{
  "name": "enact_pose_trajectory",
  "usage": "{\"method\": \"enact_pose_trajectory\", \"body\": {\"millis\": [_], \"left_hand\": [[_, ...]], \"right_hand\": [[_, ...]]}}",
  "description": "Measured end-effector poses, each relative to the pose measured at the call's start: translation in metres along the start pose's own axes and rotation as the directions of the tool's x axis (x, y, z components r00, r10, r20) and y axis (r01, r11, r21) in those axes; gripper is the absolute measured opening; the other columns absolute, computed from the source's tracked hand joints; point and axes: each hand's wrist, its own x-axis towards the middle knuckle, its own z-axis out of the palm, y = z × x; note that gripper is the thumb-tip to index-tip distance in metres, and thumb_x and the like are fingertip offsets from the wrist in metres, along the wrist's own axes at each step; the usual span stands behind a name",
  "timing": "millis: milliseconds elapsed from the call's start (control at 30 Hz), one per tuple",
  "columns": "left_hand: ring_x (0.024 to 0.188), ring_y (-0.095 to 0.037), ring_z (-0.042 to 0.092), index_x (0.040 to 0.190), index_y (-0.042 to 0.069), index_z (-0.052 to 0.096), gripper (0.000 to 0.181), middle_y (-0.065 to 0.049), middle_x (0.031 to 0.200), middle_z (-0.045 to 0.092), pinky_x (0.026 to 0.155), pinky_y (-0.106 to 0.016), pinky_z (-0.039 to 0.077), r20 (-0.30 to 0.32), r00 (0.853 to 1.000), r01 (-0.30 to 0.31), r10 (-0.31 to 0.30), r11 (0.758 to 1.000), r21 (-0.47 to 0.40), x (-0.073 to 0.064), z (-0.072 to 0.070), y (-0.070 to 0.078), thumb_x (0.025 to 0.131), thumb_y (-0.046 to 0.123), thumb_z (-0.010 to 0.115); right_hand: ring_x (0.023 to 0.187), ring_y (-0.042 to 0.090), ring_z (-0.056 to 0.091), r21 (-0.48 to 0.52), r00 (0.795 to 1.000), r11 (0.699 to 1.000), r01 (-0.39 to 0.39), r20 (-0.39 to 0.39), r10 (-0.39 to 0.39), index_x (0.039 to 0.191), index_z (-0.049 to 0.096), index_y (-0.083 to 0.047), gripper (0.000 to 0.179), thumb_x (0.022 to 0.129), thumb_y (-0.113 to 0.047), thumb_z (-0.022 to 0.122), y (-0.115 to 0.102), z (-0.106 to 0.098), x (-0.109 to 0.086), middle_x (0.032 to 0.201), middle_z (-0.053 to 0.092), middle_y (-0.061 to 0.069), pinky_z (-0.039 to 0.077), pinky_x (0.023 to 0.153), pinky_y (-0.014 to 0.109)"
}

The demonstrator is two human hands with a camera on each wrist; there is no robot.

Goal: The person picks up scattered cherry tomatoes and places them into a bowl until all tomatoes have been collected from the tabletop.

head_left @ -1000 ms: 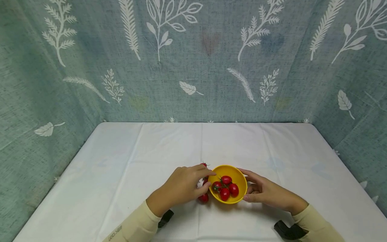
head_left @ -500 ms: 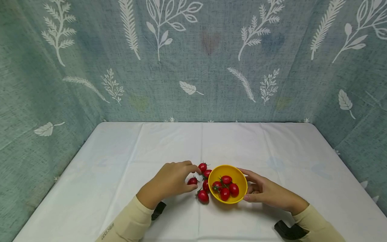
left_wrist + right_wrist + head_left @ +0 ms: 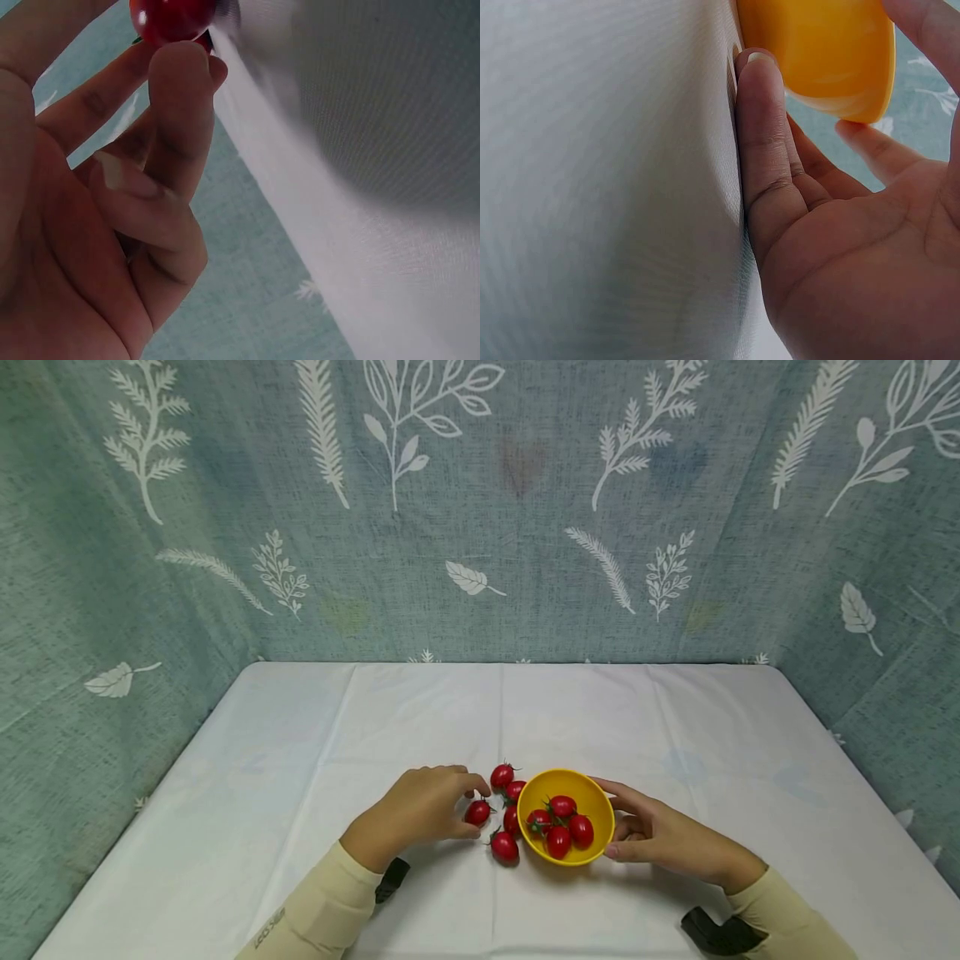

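A yellow bowl (image 3: 531,843) stands on the white cloth with several cherry tomatoes (image 3: 558,842) inside. Along its left side lie several more cherry tomatoes (image 3: 504,847) on the cloth. My left hand (image 3: 420,810) is around the leftmost cherry tomato (image 3: 477,812), thumb and index finger spread apart on either side of it. In the left wrist view this tomato (image 3: 172,15) shows at the top, beyond the fingertips. My right hand (image 3: 652,835) holds the bowl's right side, index finger along the far rim and thumb near the front; the bowl (image 3: 832,60) is partly cut off in the right wrist view.
A white cloth (image 3: 375,727) with fold creases covers the table. Green-blue curtains (image 3: 517,552) with white leaf prints hang behind it and on both sides. Black straps (image 3: 722,932) sit at both wrists.
My left hand has moved left from the bowl's rim, and its fingers have drawn back slightly from the leftmost cherry tomato. The right hand and the bowl have stayed in place.
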Motion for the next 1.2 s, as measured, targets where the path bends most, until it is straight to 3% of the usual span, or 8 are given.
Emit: {"method": "enact_pose_trajectory", "body": {"millis": [433,900,1200], "left_hand": [[0.078,-0.01,0.056,0.112,0.021,0.072,0.038,0.007,0.091,0.069,0.072,-0.032,0.049,0.0,1.0,-0.013,0.013,1.0,0.002,0.001,0.0043,-0.0002,0.078,0.028,0.086],[0.08,-0.009,0.059,0.112,0.021,0.072,0.036,0.008,0.092,0.069,0.072,-0.032,0.05,-0.023,0.999,-0.031,0.032,0.999,0.005,0.0016,0.0062,-0.0007,0.079,0.028,0.085],[0.081,-0.007,0.062,0.114,0.023,0.071,0.035,0.013,0.093,0.07,0.073,-0.031,0.051,-0.076,0.996,-0.056,0.057,0.998,0.008,0.0035,0.0045,0.0004,0.081,0.031,0.083]], "right_hand": [[0.1,0.028,0.062,0.0,1.0,1.0,-0.011,-0.007,0.011,0.159,0.023,-0.025,0.081,0.094,-0.021,0.07,-0.0004,-0.0004,-0.0003,0.15,0.041,0.021,0.053,0.077,0.029],[0.102,0.029,0.062,0.007,1.0,1.0,-0.01,-0.005,0.01,0.159,0.023,-0.025,0.081,0.094,-0.02,0.07,0.0001,-0.0002,-0.0006,0.151,0.04,0.021,0.053,0.079,0.029],[0.101,0.029,0.062,0.014,1.0,1.0,-0.008,-0.001,0.008,0.159,0.023,-0.026,0.08,0.094,-0.02,0.07,0.0003,-0.0008,0.0,0.152,0.039,0.021,0.053,0.079,0.029]]}}
